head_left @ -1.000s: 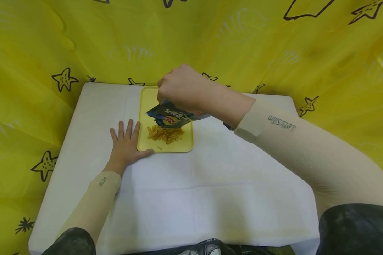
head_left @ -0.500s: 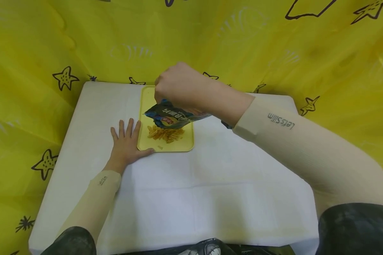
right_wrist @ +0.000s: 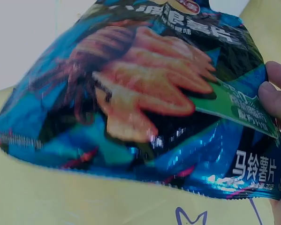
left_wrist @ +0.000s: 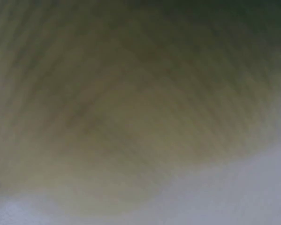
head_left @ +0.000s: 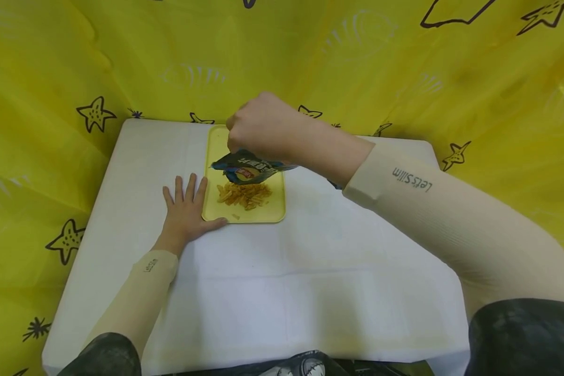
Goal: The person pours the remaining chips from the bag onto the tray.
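A blue and black potato chip bag point(head_left: 246, 169) hangs tilted over a yellow tray point(head_left: 277, 214), gripped from above by my right hand point(head_left: 260, 128). In the right wrist view, my right thumb and fingers point(right_wrist: 276, 93) pinch one edge of the chip bag point(right_wrist: 154, 89), whose printed face fills most of the picture. Below the bag, a pile of chips point(head_left: 244, 197) lies on the front half of the tray. My left hand point(head_left: 183, 214) rests with spread, straight fingers at the tray's front left corner, its thumb along the front edge. Only a blurred sleeve point(left_wrist: 131, 112) fills most of the left wrist view.
The tray lies near the far edge of a white table point(head_left: 282, 303). Behind and beside the table hangs a yellow curtain point(head_left: 282, 52) with drawn stars and shells. A small dark item point(head_left: 335, 185) peeks out beneath my right forearm.
The chip bag has shifted slightly and tipped, so it appears narrower from above. My right hand has moved a little to the left. The left hand and the chip pile stay put.
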### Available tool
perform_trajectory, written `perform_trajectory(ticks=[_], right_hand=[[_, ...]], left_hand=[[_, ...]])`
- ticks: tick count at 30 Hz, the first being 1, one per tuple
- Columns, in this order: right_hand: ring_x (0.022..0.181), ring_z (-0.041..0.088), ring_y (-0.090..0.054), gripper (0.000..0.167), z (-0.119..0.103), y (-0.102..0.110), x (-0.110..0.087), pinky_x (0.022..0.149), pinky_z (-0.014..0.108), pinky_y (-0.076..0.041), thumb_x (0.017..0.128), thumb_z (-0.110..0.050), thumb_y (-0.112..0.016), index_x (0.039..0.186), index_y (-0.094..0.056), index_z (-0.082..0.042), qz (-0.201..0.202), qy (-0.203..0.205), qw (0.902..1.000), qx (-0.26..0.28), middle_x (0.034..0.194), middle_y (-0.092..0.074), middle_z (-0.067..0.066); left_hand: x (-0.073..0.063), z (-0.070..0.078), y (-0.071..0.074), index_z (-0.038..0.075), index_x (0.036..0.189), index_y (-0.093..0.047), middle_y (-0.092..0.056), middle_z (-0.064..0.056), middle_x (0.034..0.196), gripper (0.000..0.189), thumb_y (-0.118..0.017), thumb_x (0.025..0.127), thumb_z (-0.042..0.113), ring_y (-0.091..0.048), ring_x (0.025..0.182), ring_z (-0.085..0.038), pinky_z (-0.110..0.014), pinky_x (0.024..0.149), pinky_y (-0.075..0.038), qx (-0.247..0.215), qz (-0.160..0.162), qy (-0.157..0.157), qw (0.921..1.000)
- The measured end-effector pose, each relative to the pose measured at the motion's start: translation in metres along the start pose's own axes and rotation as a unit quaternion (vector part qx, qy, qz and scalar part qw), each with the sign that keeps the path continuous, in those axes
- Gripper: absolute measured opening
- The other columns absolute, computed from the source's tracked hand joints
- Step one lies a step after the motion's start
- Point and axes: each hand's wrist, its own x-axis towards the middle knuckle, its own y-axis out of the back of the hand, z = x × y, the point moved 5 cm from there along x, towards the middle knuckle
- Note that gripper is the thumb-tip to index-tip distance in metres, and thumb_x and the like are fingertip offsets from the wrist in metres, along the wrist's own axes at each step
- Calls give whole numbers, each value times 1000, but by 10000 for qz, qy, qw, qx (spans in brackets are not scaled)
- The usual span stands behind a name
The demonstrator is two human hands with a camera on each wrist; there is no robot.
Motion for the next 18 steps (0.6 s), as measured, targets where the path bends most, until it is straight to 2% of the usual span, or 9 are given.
perform_trajectory(ticks=[5, 8, 10, 12, 18], right_hand=[[87, 24, -68, 18, -1, 0, 1, 73, 43, -58, 89, -24, -77, 107, -78, -22, 83, 75, 9999, -61, 107, -74, 4], [83, 22, -67, 8, -4, 1, 1, 68, 42, -58, 91, -19, -74, 98, -78, -20, 108, 219, 9993, -288, 102, -73, 3], [80, 22, -65, 12, -8, 3, 3, 64, 40, -57, 95, -11, -67, 91, -76, -18, 99, 365, 9982, -459, 99, -72, 3], [80, 22, -65, 13, -12, 6, 4, 64, 41, -57, 95, -11, -66, 88, -75, -18, 98, 471, 9973, -547, 98, -72, 3], [82, 23, -66, 7, -22, 4, 11, 68, 41, -58, 93, -12, -69, 92, -75, -16, -26, 810, 9919, -981, 101, -72, 4]], left_hand=[[0, 1, 1, 15, 161, 5, 13, -16, 167, 124, -39, 74, 93, 26, 148, -43, -67, 109, 23, 7, -32, 13, 10000], [0, 1, 2, 15, 161, 5, 13, -16, 167, 124, -39, 75, 92, 27, 147, -43, -66, 108, 24, -5, -24, 3, 10000], [1, 0, 2, 17, 161, 6, 13, -15, 167, 124, -38, 74, 93, 28, 147, -41, -65, 108, 25, 4, -13, 19, 10000], [2, -1, 1, 18, 161, 8, 14, -14, 167, 124, -38, 74, 93, 29, 147, -40, -64, 108, 26, -1, -1, 26, 10000], [2, 0, 1, 18, 161, 7, 13, -15, 167, 125, -39, 73, 93, 29, 147, -40, -63, 107, 28, -58, -21, 24, 10000]])
